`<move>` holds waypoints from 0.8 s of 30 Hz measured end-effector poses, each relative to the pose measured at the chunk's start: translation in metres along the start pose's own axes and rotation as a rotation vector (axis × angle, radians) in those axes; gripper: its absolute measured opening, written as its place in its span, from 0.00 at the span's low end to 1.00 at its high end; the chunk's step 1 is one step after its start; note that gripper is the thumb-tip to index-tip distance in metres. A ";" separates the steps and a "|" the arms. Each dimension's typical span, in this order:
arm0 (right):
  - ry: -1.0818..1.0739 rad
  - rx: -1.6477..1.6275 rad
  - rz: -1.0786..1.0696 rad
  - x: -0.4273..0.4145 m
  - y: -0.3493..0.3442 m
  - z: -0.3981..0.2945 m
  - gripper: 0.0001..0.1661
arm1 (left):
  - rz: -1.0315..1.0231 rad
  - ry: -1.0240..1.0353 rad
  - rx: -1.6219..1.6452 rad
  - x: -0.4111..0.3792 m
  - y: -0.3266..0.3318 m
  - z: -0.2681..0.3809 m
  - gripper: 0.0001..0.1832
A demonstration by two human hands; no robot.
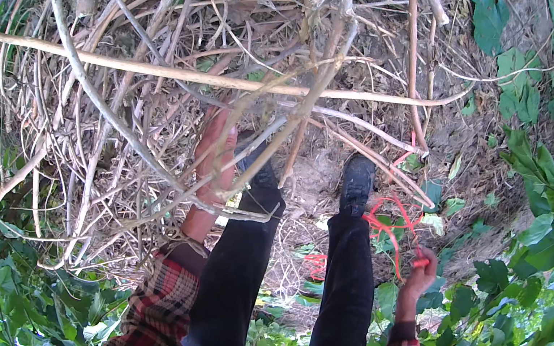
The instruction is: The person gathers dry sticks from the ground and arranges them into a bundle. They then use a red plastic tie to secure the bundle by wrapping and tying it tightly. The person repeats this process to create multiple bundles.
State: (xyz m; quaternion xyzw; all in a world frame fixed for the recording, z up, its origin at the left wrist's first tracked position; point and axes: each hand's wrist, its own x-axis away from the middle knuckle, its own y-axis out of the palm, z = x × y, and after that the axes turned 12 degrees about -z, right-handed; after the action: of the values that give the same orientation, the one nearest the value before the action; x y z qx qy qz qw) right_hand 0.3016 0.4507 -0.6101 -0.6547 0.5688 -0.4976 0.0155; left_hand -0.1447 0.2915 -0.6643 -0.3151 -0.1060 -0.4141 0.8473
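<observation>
A large heap of cut dry branches [117, 108] fills the ground on the left and ahead of me. My left hand [214, 151] reaches in among them beside my left shoe, partly covered by crossing sticks. Its fingertips are hidden, so its grip cannot be made out. On the right, my right hand [420, 277] has its fingers closed on red plastic twine [391, 228]. From that hand the twine runs in loose loops toward my right shoe. A long peeled stick [248, 84] lies crosswise over the heap.
My two black shoes [357, 184] stand on bare soil strewn with twigs. Another bit of red cord [315, 264] lies between my legs. Stub ends of thinner sticks [393, 168] jut out to the right. Leafy green plants [524, 302] border the right side and the bottom.
</observation>
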 end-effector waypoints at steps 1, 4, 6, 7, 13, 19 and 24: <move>-0.076 -0.069 -0.080 -0.002 0.031 -0.013 0.14 | 0.001 -0.023 0.028 0.002 -0.004 0.004 0.22; -0.039 -0.204 -0.234 -0.016 0.153 -0.065 0.15 | 0.006 -0.099 0.105 0.008 -0.011 0.016 0.22; -0.134 -0.346 -0.448 -0.017 0.239 -0.098 0.15 | 0.027 -0.062 0.154 0.005 -0.014 0.022 0.21; -0.163 -0.370 -0.543 -0.011 0.278 -0.112 0.16 | 0.023 -0.079 0.367 0.003 -0.012 0.025 0.22; -0.888 0.580 -1.022 0.046 0.393 -0.120 0.11 | -0.220 -0.160 -0.028 0.003 -0.018 0.023 0.24; -0.906 0.726 -0.855 0.015 0.391 -0.086 0.09 | -0.233 -0.281 0.315 0.011 0.026 -0.021 0.25; -0.958 1.023 -0.849 -0.031 0.362 -0.110 0.16 | -0.285 -0.060 0.109 0.015 0.055 -0.050 0.26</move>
State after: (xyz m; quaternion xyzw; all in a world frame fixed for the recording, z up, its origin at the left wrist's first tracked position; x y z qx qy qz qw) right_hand -0.0317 0.4063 -0.7869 -0.8678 -0.0932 -0.3252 0.3640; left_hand -0.0974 0.2759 -0.7215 -0.2628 -0.1972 -0.5142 0.7922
